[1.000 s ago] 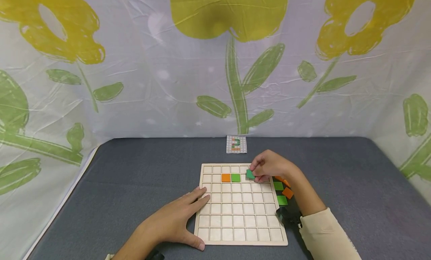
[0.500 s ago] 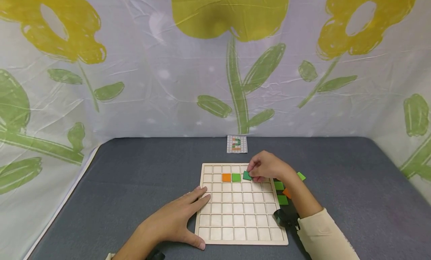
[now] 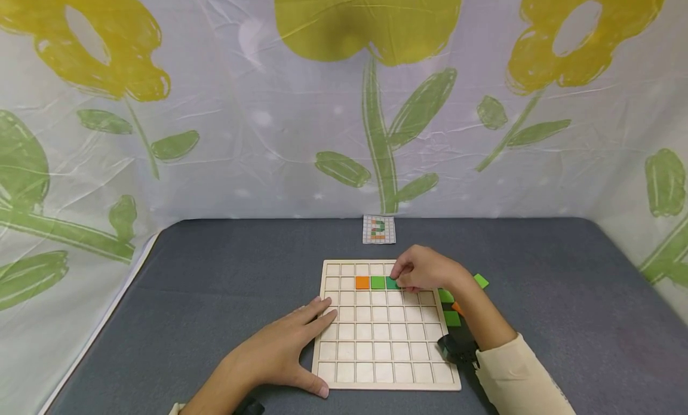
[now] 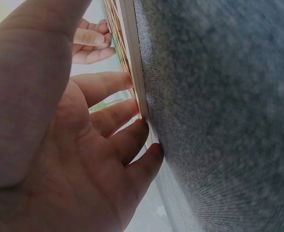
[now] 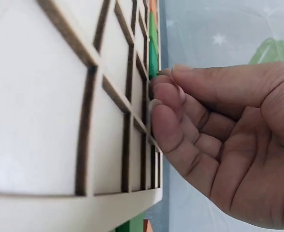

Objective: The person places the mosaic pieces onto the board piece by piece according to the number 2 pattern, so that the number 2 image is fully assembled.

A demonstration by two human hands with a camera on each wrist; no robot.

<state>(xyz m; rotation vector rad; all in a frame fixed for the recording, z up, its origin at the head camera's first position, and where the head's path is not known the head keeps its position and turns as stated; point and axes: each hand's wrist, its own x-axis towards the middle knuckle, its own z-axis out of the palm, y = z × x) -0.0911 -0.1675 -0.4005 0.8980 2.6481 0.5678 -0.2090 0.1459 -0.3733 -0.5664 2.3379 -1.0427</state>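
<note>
A pale wooden grid board lies flat on the table. In its second row from the far edge sit an orange tile and a light green tile, side by side. Right beside them, a dark green tile lies in line with the row, its right edge covered by fingers. My right hand pinches that tile at this edge with thumb and fingertips, seen closer in the right wrist view. My left hand spreads along the board's left side, fingertips on the rim and thumb near its front corner.
Several loose green tiles and an orange tile lie right of the board, partly hidden by the right forearm. Behind the board is a small card with a coloured grid pattern. A flower-printed cloth hangs behind the table.
My right hand has moved slightly left, bringing the dark green tile from a tilted position down level beside the light green one. The left hand stays where it was.
</note>
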